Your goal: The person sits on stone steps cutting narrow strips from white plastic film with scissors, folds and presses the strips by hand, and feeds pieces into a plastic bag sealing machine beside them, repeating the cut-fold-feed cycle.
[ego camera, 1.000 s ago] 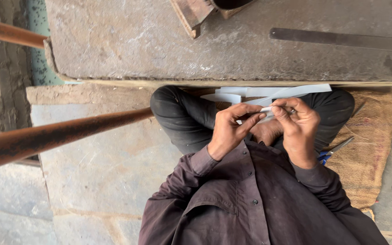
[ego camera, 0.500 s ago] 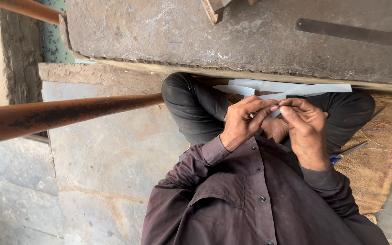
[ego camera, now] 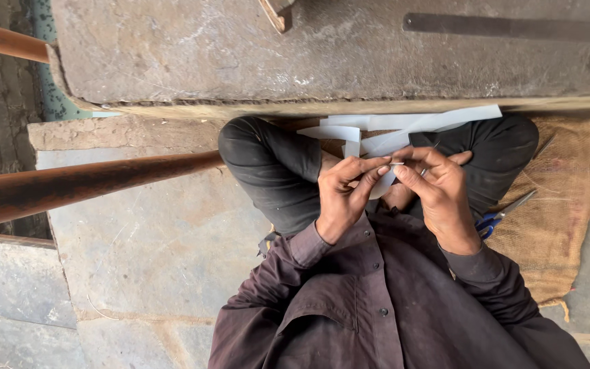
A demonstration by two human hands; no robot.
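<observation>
Both hands meet in front of the body, over the lap. The left hand (ego camera: 346,195) pinches one end of a small white paper piece (ego camera: 396,164) between thumb and fingers, and the right hand (ego camera: 438,191) pinches the other end in the same way, so the piece is gripped from both sides. The fingertips of the two hands are almost touching each other. The piece is very thin and partly hidden by the fingers, so its exact shape I cannot tell.

Just below the hands, a longer white strip (ego camera: 382,183) hangs between them and goes down toward the legs. Whether it is joined to the small piece is not clear.

More white strips (ego camera: 411,123) lie across the knees, against the edge of a big stone slab (ego camera: 322,55). The person sits cross-legged in dark trousers and a dark brown shirt, on a burlap mat (ego camera: 561,205). On the mat, just beside the right forearm, lie scissors (ego camera: 500,215) with blue handles; they are apart from both hands.

On top of the slab lies a long dark metal bar (ego camera: 513,27), well apart from the hands. At the left, a rusty brown pipe (ego camera: 83,184) runs across the stone floor (ego camera: 151,260) toward the left knee.
</observation>
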